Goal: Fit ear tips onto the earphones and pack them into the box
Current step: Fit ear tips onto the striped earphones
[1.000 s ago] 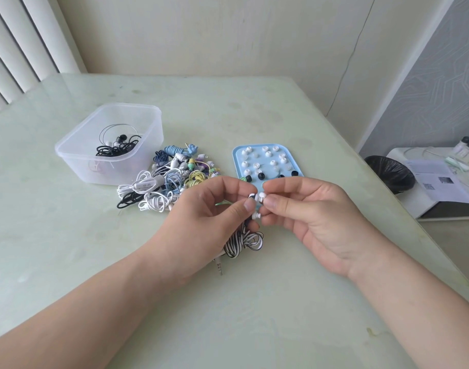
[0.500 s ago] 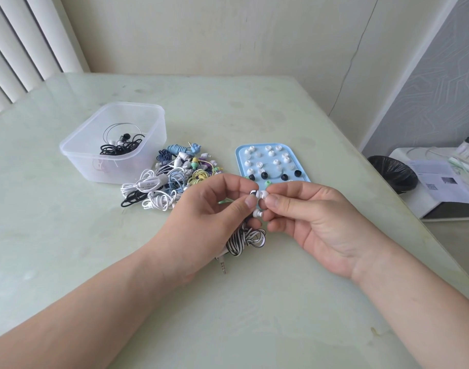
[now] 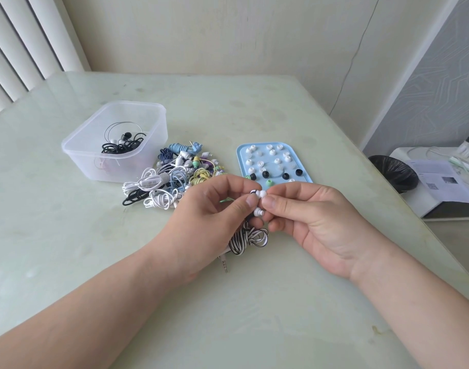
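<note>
Still pinching small white rubber ear tip (image 3: pixel 262 193) in right hand (image 3: pixel 321 219) against black-and-white striped-cord earphone (image 3: pixel 241 242) pinched by left hand (image 3: pixel 214 209); hardly moved, likely not yet seated.

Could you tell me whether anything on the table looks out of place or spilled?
Only small things: one green ear tip sits at the near-left edge of the blue tray, on or just off the rim, apart from the rest. The spare earphones lie in a tangled heap beside the box.

We have one view: worn on the head, facing forward and down, close over the left hand (image 3: pixel 209 214), right hand (image 3: pixel 321 222) and counter (image 3: pixel 68 249).
</note>
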`<state>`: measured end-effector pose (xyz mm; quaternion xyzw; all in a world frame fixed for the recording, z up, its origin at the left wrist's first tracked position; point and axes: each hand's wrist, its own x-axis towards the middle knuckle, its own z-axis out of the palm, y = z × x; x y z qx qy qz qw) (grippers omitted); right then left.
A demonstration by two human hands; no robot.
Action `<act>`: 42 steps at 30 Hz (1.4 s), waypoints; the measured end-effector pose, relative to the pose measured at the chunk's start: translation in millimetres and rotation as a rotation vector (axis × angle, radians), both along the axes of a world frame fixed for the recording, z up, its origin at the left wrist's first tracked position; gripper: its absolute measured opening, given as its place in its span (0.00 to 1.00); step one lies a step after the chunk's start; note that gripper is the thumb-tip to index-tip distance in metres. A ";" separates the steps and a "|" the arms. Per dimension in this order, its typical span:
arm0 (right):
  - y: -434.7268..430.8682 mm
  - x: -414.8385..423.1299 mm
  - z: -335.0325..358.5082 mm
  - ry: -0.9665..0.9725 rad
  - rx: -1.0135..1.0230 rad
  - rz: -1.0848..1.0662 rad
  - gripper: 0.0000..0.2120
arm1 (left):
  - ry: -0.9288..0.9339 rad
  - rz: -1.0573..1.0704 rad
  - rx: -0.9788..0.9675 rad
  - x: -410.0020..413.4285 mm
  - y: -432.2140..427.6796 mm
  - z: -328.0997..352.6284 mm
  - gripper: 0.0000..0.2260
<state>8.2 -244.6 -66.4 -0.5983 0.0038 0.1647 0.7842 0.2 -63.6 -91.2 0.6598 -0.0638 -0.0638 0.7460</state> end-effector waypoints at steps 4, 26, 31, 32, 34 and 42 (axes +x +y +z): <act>1.8 -1.6 0.0 -0.019 -0.014 0.003 0.09 | 0.010 -0.004 -0.024 0.7 0.0 -0.5 0.06; 7.3 -3.9 -6.3 -0.072 -0.045 -0.071 0.10 | -0.026 0.058 -0.036 -0.7 -2.7 -0.5 0.04; 6.5 -4.4 -5.9 -0.101 -0.046 -0.068 0.07 | -0.025 0.061 -0.024 -1.1 -2.4 0.2 0.03; 6.1 -4.4 -5.9 -0.111 -0.047 -0.068 0.06 | -0.028 0.064 -0.023 -1.3 -2.5 0.3 0.03; 6.2 -4.2 -6.3 -0.147 -0.076 -0.074 0.05 | -0.027 0.070 -0.024 -1.3 -2.5 0.6 0.03; 6.4 -2.7 -7.6 -0.185 -0.122 -0.100 0.04 | -0.013 0.061 -0.053 -1.4 -3.1 3.8 0.04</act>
